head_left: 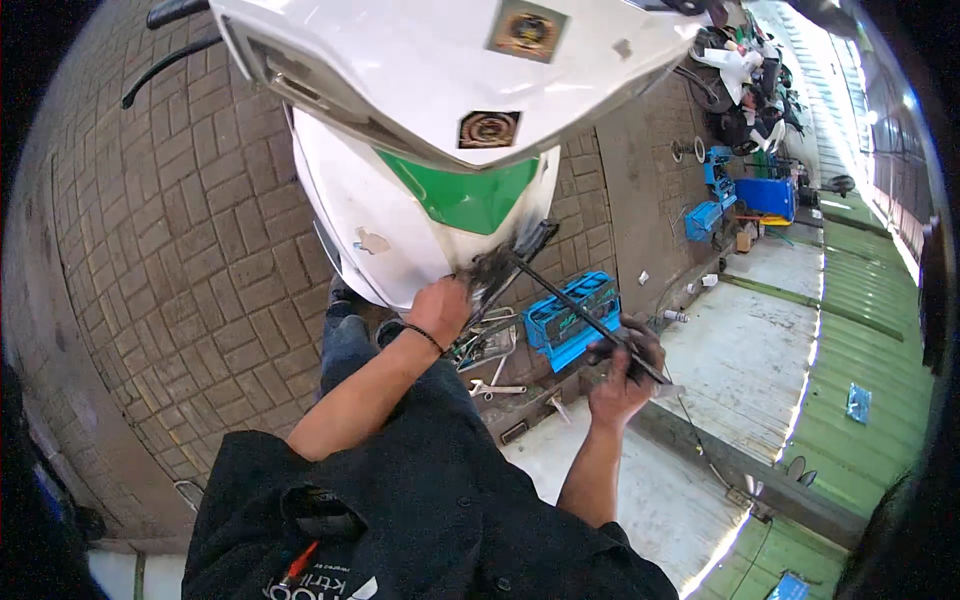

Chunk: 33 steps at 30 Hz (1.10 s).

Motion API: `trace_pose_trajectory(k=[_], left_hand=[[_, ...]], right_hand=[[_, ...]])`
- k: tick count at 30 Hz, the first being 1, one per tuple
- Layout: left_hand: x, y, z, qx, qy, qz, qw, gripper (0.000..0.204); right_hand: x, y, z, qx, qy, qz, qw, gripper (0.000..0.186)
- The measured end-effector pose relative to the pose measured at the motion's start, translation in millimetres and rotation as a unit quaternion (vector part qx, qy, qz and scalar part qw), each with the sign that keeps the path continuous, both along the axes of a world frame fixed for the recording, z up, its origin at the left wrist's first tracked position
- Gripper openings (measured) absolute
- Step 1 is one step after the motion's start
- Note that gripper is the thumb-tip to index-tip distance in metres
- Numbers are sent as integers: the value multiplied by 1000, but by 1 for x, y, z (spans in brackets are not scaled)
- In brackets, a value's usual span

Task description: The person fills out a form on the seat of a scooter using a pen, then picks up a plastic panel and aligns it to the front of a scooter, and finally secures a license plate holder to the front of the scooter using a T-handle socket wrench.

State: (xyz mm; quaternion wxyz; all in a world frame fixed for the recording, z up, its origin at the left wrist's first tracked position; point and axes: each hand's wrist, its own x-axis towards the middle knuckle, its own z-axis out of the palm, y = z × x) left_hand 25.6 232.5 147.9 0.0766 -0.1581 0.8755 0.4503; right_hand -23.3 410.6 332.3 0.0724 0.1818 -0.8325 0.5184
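In front of me stands a white and green scooter, its front panels spreading across the upper middle. My left hand is closed against the lower edge of the white panel, beside a dark, blurred part; its fingertips are hidden. With blackened fingers wrapped round it, my right hand grips a long black rod near its lower right end. The rod slants up and left, and its far end reaches the dark part. What exactly the rod belongs to cannot be made out.
Right of the scooter an open blue toolbox sits beside a tray of hand tools. A wrench lies nearer me. Farther off are a blue bin, another blue toolbox and parked scooters. Brick paving extends left.
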Motion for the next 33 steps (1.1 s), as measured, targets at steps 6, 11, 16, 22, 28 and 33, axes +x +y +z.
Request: trace_pose_trajectory(k=[6, 11, 16, 22, 28, 33], left_hand=[[5, 6, -14, 17, 27, 8, 999, 20], [7, -4, -6, 63, 6, 6, 998, 16], [6, -3, -7, 38, 42, 38, 998, 19], [5, -5, -10, 47, 31, 44, 997, 16], [5, -5, -7, 59, -7, 24, 998, 16], [4, -5, -8, 63, -15, 49, 997, 24]], right_hand=[[10, -15, 8, 17, 18, 17, 1000, 24], [8, -1, 0, 72, 69, -35, 994, 25], [11, -29, 4, 26, 30, -10, 999, 27], [15, -22, 4, 77, 44, 19, 996, 17], [14, -15, -3, 53, 74, -30, 995, 20], [12, -31, 1, -8, 17, -30, 999, 21]])
